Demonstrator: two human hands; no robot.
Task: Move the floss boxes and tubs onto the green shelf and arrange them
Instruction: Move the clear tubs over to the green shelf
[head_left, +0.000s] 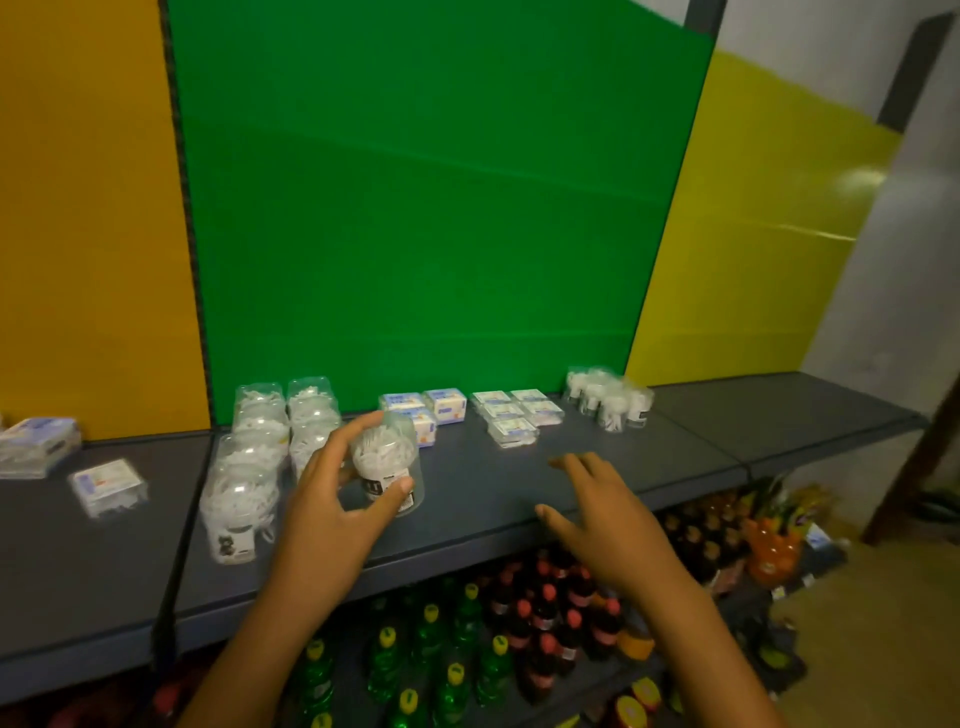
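- My left hand (332, 499) grips a clear floss tub (387, 465) upright over the green shelf (493, 483).
- My right hand (597, 514) hovers beside it, fingers spread, holding nothing.

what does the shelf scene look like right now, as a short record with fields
left hand: left hand grips a clear tub of white floss picks, just in front of the tub rows
right hand: right hand open, hovering over the shelf, holding nothing
by green panel: rows of tubs, blue and white boxes, flat clear boxes, small tubs
by orange panel: two clear boxes not yet moved over
below: bottles with yellow and red caps
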